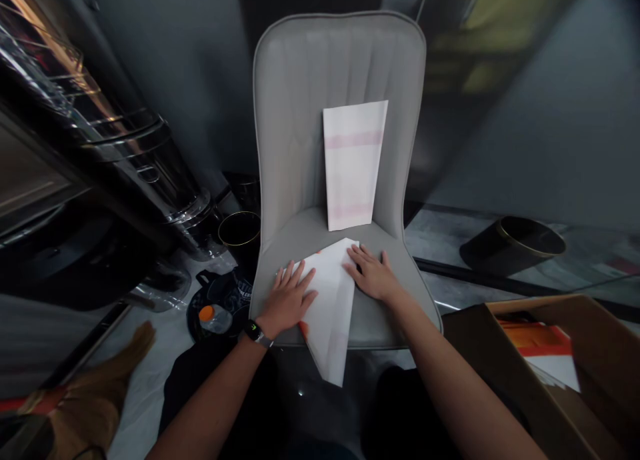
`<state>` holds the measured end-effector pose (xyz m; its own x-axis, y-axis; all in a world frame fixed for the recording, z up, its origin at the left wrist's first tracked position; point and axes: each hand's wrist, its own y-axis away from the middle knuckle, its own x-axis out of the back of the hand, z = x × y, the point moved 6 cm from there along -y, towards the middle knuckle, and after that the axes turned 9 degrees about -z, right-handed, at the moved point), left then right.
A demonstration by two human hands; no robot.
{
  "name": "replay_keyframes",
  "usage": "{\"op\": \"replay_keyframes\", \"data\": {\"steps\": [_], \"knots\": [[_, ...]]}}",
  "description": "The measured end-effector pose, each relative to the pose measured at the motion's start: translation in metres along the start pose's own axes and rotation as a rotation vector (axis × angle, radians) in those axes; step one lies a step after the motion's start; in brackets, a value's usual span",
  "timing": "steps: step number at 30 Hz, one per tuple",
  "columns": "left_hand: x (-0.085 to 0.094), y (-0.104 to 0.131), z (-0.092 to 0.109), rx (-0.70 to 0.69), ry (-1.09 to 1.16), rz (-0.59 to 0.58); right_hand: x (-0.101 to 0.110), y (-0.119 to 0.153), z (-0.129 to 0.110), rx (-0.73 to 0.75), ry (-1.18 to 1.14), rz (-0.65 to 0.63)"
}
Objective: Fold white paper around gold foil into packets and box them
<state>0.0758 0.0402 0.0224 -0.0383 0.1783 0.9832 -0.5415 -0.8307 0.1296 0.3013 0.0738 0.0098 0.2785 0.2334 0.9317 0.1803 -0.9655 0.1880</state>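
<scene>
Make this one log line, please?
left hand: on white sheet | right hand: at its edge | sheet: overhanging chair seat

Dead centre stood the chair [287, 93], with one folded sheet [327, 307] lying on its seat [377, 330], the near end jutting out past the front edge. Just behind that, a second folded sheet [353, 170] stood upright on the seat, before the backrest. Close on the chair's left was a bin [243, 252]; nearer than that lay a bag [226, 288], with a bottle [221, 320] on or in it, I couldn't tell which. Over on the right, another bin [484, 248] sat farther back, and before it an open box [595, 320] held papers [546, 353].
</scene>
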Motion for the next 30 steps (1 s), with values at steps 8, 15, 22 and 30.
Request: {"op": "replay_keyframes", "data": {"steps": [8, 15, 22, 30], "knots": [[0.003, 0.001, 0.003, -0.014, 0.018, -0.014, -0.009, -0.002, 0.011, -0.050, 0.027, 0.051], [0.002, -0.001, 0.006, -0.021, 0.031, -0.002, -0.012, 0.022, 0.000, 0.018, 0.080, 0.003], [0.003, -0.001, 0.009, -0.035, -0.002, 0.013, -0.018, 0.084, -0.029, 0.193, 0.042, -0.077], [0.002, -0.003, 0.006, -0.055, 0.013, -0.007, -0.044, 0.142, -0.048, 0.414, 0.087, -0.056]]}}
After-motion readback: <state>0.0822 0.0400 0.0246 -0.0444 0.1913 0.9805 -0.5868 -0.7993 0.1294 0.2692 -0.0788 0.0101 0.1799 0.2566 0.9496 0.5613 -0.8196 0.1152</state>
